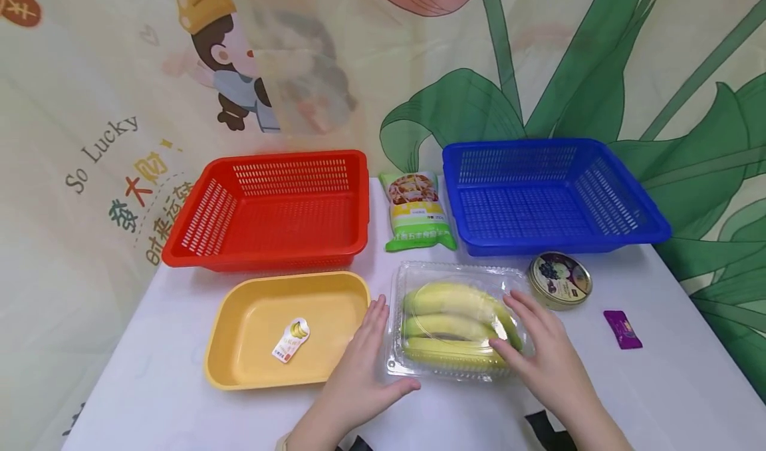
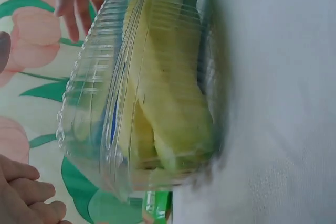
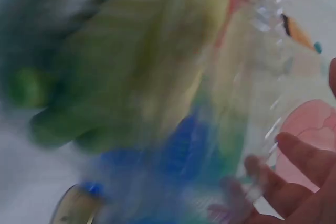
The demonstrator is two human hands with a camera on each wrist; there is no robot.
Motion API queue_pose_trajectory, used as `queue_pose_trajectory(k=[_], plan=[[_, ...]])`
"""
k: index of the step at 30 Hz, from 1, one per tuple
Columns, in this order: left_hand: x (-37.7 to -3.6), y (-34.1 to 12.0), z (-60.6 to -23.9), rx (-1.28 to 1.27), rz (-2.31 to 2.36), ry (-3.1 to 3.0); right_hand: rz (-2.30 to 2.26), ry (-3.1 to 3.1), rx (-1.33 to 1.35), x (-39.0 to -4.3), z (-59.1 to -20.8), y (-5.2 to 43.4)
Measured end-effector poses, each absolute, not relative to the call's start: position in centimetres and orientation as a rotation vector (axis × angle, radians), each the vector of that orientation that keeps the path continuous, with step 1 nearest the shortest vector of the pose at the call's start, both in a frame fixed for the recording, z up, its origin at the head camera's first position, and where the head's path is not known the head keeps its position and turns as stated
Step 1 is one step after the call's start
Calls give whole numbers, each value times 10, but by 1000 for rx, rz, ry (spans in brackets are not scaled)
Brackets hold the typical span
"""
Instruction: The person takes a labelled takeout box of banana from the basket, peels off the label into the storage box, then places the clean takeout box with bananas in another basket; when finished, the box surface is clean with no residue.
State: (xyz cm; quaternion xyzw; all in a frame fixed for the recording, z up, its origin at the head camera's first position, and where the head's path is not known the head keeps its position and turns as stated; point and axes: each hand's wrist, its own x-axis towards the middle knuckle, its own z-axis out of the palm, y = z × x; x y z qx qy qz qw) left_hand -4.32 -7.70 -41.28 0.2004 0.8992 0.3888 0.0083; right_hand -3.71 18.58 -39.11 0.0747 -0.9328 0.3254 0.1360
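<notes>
A clear plastic clamshell box (image 1: 467, 271) lies on the white table, with several yellow-green bananas (image 1: 449, 351) inside. Close by its left side is my left hand (image 1: 359, 378), fingers extended and thumb spread out. My right hand (image 1: 550, 351) is at the box's right side, its fingers spread over that edge; firm contact is hard to tell. In the left wrist view the bananas (image 2: 173, 77) show through the ridged wall. Motion blurs the box in the right wrist view, where fingers of the right hand (image 3: 294, 192) appear beside the lid.
Left of the box stands a yellow tray (image 1: 245, 338) holding a banana-picture tag (image 1: 291, 340). Behind are a red basket (image 1: 275, 228), a green-and-yellow food packet (image 1: 419, 211) and a blue basket (image 1: 514, 205). A round tin (image 1: 560, 280) and a purple wrapped sweet (image 1: 622, 329) lie rightward.
</notes>
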Motion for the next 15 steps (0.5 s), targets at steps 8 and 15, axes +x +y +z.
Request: queue_pose_trajectory(k=[8,15], plan=[[-48,-59,-415,587,1262,2744,1033,-2671,194,-25,-412,206],[-49,-54,-419,572,1234,2763,1074,-2642,181,-22,-419,208]])
